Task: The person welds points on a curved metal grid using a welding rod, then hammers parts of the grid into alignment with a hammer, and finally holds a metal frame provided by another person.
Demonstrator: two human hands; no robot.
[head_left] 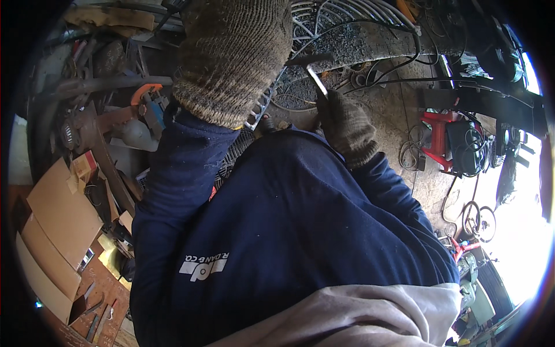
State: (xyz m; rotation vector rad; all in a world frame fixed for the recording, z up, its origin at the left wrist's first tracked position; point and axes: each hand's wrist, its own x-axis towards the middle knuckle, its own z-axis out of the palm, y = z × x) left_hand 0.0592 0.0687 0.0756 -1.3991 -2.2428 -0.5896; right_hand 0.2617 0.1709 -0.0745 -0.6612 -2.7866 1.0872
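My left hand (234,58), in a brown knitted work glove, looms large at the top, raised close to the camera. Its fingers run out of the picture or are hidden, so what it holds does not show. My right hand (347,126), gloved too, is closed around the handle of a hammer (316,79) with a bright metal shaft and a narrow dark head. That head lies just right of my left glove. Beyond it is a metal grille of curved rods (332,20), with dark crumbs scattered around and under it.
Dark cables (399,81) snake across the concrete floor at the right. A red plastic stool (437,136) stands there beside a dark machine (466,147). Left, an orange-and-blue tool (151,107) lies among scrap metal, with an opened cardboard box (63,211) nearer. Hand tools lie on a brown board (107,306).
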